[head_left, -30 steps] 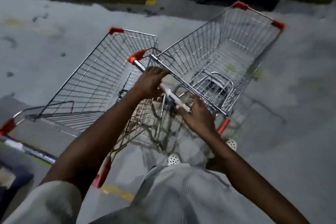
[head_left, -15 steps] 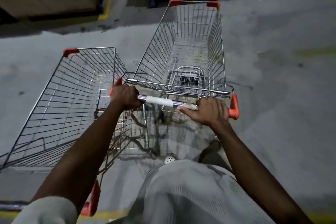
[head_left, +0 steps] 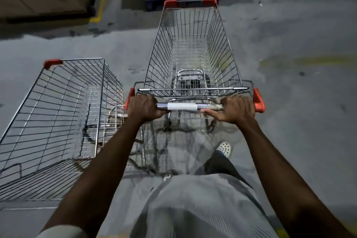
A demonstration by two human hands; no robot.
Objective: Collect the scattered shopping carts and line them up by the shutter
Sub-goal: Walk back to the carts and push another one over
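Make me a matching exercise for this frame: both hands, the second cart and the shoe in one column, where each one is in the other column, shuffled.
Column one
1. left hand
2. right hand
3. second cart
4. white shoe

Column two
A. grips the handle bar by its right red end
B. stands unheld, to the left of the pushed cart
C. grips the handle bar by its left red end
D. on the floor behind the pushed cart, below the bar

Pairs: 1-C, 2-A, 3-B, 4-D
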